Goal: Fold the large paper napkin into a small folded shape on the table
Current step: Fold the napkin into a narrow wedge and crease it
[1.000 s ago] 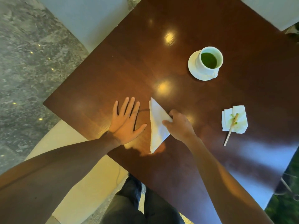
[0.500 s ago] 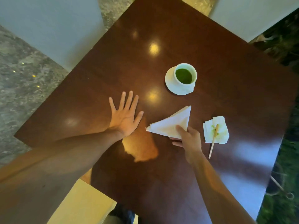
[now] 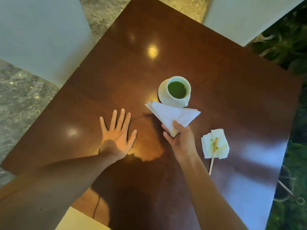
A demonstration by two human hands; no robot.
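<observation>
Near the middle of the frame, your right hand [image 3: 181, 140] grips the folded napkin [image 3: 172, 116] by its lower corner, thumb on top and fingers curled beneath. That napkin is a white triangle of several layers, lifted off the table [image 3: 232, 97] and fanned up and outward from your grasp, with one point reaching left and another reaching right. Its upper edge overlaps the lower rim of the saucer [image 3: 162, 92] in this view; whether paper and china touch cannot be told.

Left of centre, your left hand [image 3: 117, 138] lies flat on the dark wooden surface, palm down and fingers spread, holding nothing. It sits apart from the napkin, with bare wood between them.

Just above the napkin, a white cup [image 3: 178, 87] of green liquid stands upright on its saucer. Lower right of your right hand, a small crumpled tissue [image 3: 216, 145] with green stains rests on the table, and a thin wooden stick [image 3: 213, 155] lies across it, its lower end running off the paper onto the wood.

Pale seat cushions show at the upper left and upper right corners, and green foliage fills the right edge of the frame.
</observation>
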